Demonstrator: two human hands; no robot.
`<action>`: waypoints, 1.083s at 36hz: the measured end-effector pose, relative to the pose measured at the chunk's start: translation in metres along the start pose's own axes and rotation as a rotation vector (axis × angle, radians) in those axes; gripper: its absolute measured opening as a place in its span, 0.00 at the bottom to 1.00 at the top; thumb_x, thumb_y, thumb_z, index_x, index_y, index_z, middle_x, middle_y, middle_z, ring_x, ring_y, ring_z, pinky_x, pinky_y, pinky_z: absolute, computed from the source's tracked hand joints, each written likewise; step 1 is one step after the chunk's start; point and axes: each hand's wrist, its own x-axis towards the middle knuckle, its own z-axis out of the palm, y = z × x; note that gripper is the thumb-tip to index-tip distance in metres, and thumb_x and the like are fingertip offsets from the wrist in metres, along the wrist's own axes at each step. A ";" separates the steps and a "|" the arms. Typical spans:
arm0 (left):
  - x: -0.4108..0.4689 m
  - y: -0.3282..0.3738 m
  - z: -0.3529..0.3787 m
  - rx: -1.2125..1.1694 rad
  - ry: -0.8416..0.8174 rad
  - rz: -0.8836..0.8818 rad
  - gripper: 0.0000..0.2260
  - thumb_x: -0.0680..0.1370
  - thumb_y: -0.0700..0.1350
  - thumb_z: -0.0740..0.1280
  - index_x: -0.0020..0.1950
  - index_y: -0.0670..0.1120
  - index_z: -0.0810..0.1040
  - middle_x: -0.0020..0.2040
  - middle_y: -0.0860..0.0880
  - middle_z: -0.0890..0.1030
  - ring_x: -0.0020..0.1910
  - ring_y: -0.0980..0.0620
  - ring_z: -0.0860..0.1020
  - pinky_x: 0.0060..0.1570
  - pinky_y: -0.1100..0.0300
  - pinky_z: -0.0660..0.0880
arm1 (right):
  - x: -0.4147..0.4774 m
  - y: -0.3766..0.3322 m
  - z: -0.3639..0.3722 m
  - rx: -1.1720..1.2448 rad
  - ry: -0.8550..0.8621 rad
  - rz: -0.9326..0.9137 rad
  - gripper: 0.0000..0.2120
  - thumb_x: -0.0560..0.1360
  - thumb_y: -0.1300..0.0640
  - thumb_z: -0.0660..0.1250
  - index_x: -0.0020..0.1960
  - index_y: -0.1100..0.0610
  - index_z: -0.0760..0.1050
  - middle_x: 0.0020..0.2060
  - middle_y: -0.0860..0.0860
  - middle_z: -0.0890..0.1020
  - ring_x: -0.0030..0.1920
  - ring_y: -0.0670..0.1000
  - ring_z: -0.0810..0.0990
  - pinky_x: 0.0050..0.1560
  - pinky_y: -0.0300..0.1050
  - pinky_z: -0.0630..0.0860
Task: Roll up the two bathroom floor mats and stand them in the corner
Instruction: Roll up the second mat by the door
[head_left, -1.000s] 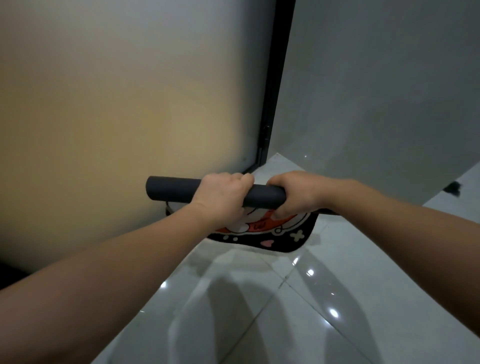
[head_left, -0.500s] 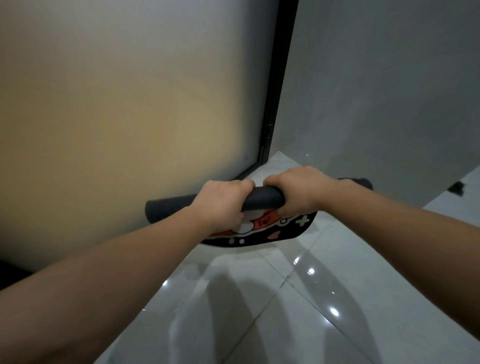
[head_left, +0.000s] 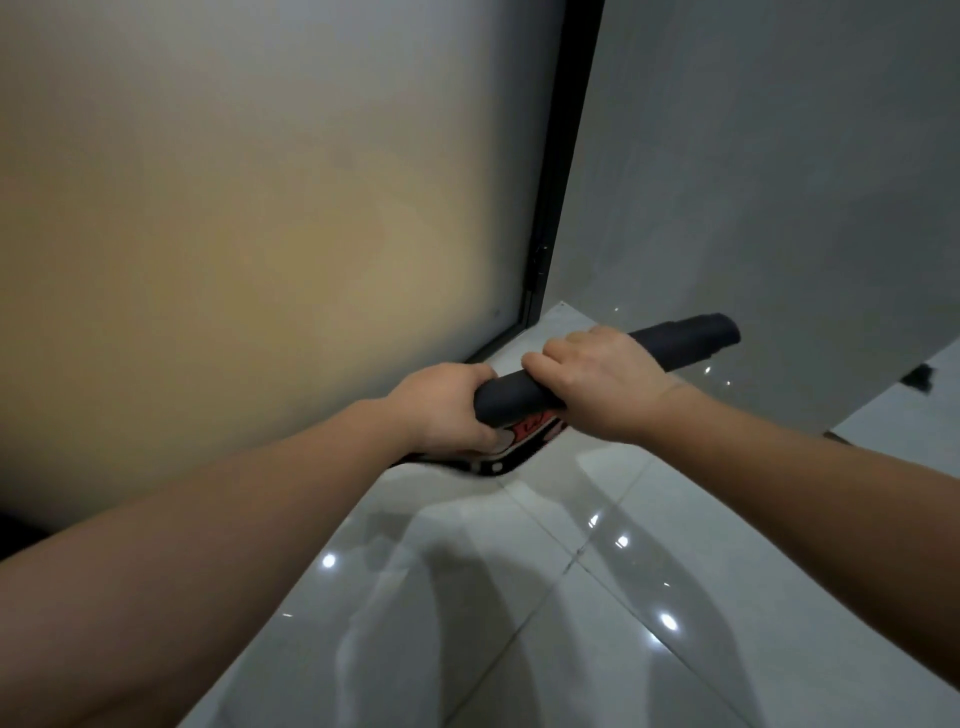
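A dark grey rolled mat (head_left: 680, 340) is held off the floor, tilted so its right end points up toward the corner. My left hand (head_left: 444, 408) grips its lower left end. My right hand (head_left: 597, 376) is wrapped over the roll's middle. A loose flap of the mat (head_left: 524, 434), with a red, white and black cartoon print, hangs below the roll between my hands. Only one mat is in view.
A frosted glass panel (head_left: 260, 234) with a black frame (head_left: 561, 171) fills the left. It meets a grey wall (head_left: 779, 156) at the corner straight ahead. Glossy white floor tiles (head_left: 519, 623) lie below. A small dark object (head_left: 918, 375) sits at the far right.
The roll has swung from level to tilted, right end rising toward the corner. My left hand slid to the roll's left end. Less of the printed flap hangs out.
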 end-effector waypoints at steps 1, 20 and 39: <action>-0.001 0.000 0.001 0.068 0.036 0.006 0.18 0.65 0.55 0.73 0.52 0.54 0.74 0.44 0.52 0.81 0.43 0.48 0.79 0.41 0.55 0.75 | 0.001 -0.001 0.000 0.016 -0.040 0.017 0.13 0.64 0.57 0.72 0.47 0.56 0.75 0.35 0.53 0.79 0.33 0.58 0.78 0.32 0.47 0.71; -0.005 -0.001 -0.004 0.088 -0.012 0.049 0.20 0.66 0.53 0.71 0.57 0.55 0.73 0.47 0.54 0.82 0.47 0.50 0.79 0.45 0.55 0.76 | 0.002 -0.010 0.006 -0.004 0.024 0.030 0.21 0.55 0.49 0.79 0.38 0.56 0.72 0.28 0.52 0.77 0.24 0.56 0.75 0.25 0.42 0.62; -0.002 0.002 0.009 0.187 0.010 0.043 0.21 0.67 0.55 0.70 0.57 0.53 0.71 0.49 0.52 0.80 0.48 0.48 0.79 0.41 0.56 0.74 | 0.006 -0.004 -0.001 0.165 -0.306 0.053 0.17 0.72 0.42 0.66 0.54 0.51 0.69 0.47 0.49 0.79 0.47 0.55 0.79 0.38 0.46 0.67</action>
